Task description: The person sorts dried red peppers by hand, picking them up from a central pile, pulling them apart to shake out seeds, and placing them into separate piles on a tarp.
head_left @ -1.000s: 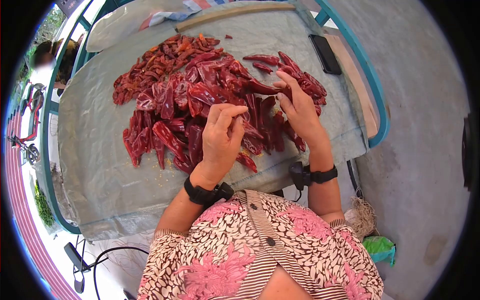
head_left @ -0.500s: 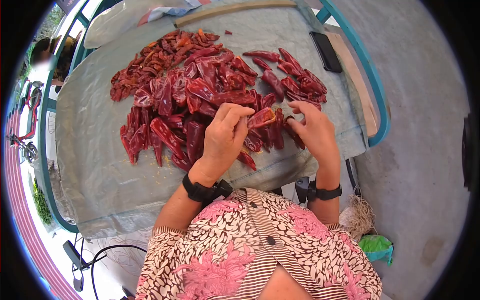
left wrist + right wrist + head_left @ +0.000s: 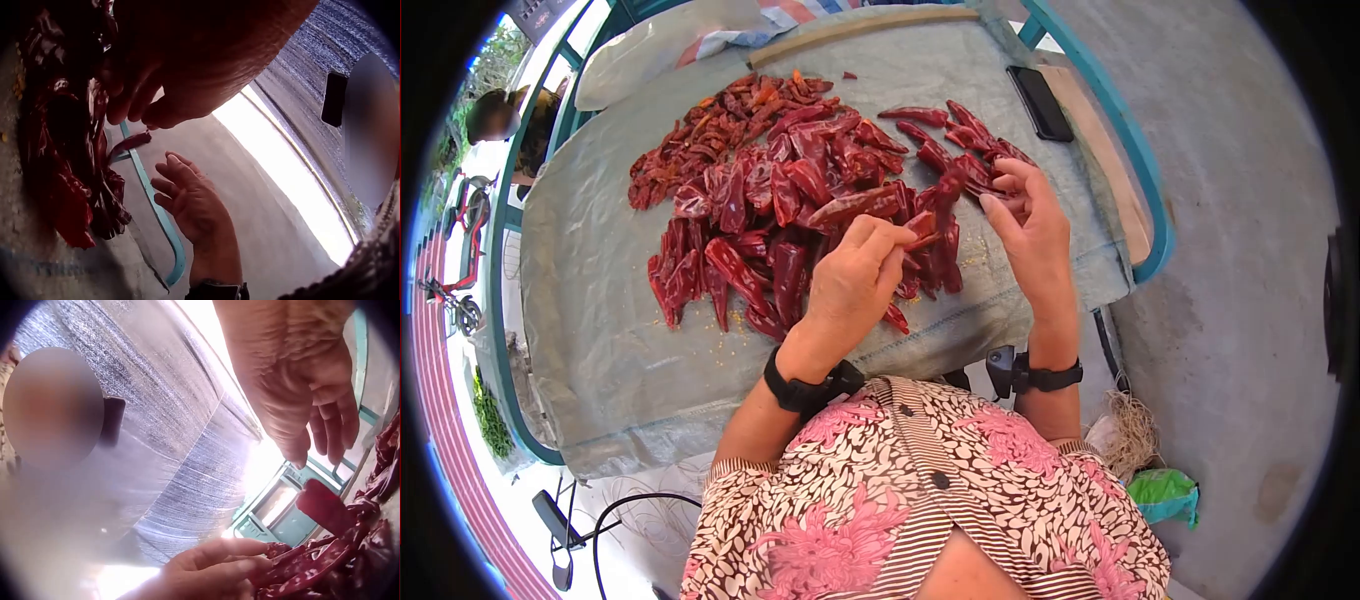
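My left hand (image 3: 852,285) pinches a red dried chili (image 3: 921,229) between thumb and fingers, over the front of the large chili pile (image 3: 750,185). To the right, my right hand (image 3: 1040,240) is raised with loosely bent fingers and holds nothing, beside a smaller group of chilies (image 3: 970,140). A blurred dark chili (image 3: 948,192) lies between the two hands. The left wrist view has my right hand (image 3: 197,209) with fingers apart and no chili. From the right wrist, my right hand (image 3: 300,394) hangs above a red chili (image 3: 326,507).
Smaller, wrinkled chilies (image 3: 730,120) lie at the back left of the grey sheet (image 3: 610,350). A black phone (image 3: 1040,103) rests near the right edge, inside the teal frame (image 3: 1145,180). A wooden strip (image 3: 860,32) lies along the back. Another person (image 3: 535,130) is at the far left.
My right hand has shifted slightly up from its place half a second ago, beside the front chilies. My left hand stays near the same spot; the chili in it has changed angle.
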### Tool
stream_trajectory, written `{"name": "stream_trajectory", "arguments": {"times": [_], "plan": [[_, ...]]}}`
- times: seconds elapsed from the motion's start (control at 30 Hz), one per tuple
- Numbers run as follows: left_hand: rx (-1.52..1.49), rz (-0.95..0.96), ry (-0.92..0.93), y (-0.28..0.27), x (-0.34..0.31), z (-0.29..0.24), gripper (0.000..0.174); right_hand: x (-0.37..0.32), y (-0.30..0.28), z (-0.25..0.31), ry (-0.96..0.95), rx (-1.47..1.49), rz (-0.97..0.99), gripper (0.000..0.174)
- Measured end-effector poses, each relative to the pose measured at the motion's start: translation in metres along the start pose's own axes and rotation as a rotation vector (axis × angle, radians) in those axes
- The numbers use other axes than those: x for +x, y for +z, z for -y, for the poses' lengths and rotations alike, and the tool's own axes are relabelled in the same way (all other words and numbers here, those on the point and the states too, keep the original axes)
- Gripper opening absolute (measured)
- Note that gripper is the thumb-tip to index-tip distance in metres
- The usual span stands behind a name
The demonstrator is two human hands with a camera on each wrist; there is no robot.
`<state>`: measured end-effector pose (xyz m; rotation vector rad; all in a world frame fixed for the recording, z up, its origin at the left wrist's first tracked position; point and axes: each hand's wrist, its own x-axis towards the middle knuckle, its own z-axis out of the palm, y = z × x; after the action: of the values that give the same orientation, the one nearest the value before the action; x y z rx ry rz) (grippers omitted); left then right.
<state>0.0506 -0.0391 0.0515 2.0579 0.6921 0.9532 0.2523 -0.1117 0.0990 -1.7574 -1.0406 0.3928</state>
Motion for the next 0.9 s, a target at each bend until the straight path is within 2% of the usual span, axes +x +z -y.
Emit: {"name": "stream_trajectory", "arguments": {"times": [0.03,0.13,0.23,0.3,0.33,0.43,0.53,0.63,0.73,0.83,0.9], "plan": [[0.011,0.035,-0.015,-0.003,-0.002,-0.003,0.020,-0.001,-0.003,0.001,-0.046,-0.124,0.028,0.039],[0.070,0.182,-0.057,-0.013,-0.010,-0.009,0.024,-0.011,-0.009,0.001,0.094,-0.474,0.379,0.050],[0.222,0.413,-0.070,-0.022,-0.022,-0.009,0.032,-0.029,0.002,-0.031,-0.048,-0.610,0.455,0.054],[0.307,0.556,-0.066,-0.027,-0.032,-0.010,0.037,-0.034,0.014,-0.041,-0.074,-0.533,0.389,0.056],[0.317,0.549,-0.074,-0.027,-0.035,-0.011,0.037,-0.037,0.018,-0.042,-0.083,-0.492,0.356,0.057],[0.357,0.531,-0.079,-0.025,-0.040,-0.003,0.034,-0.034,0.019,-0.029,0.251,-0.415,0.367,0.059],[0.384,0.481,-0.070,-0.022,-0.043,-0.001,0.032,-0.035,0.019,-0.012,0.176,-0.475,0.185,0.058],[0.348,0.381,-0.066,-0.019,-0.040,-0.005,0.031,-0.030,0.023,0.000,0.046,0.001,0.113,0.052],[0.259,0.214,-0.109,-0.020,-0.033,-0.012,0.034,-0.007,0.008,-0.027,-0.191,-0.204,-0.016,0.049],[0.101,0.060,-0.167,-0.016,-0.032,-0.006,0.038,0.006,-0.016,-0.058,-0.243,-0.626,-0.123,0.047],[0.167,-0.103,-0.155,-0.015,-0.032,-0.009,0.041,0.004,-0.026,-0.071,-0.171,-0.713,-0.042,0.046]]}}
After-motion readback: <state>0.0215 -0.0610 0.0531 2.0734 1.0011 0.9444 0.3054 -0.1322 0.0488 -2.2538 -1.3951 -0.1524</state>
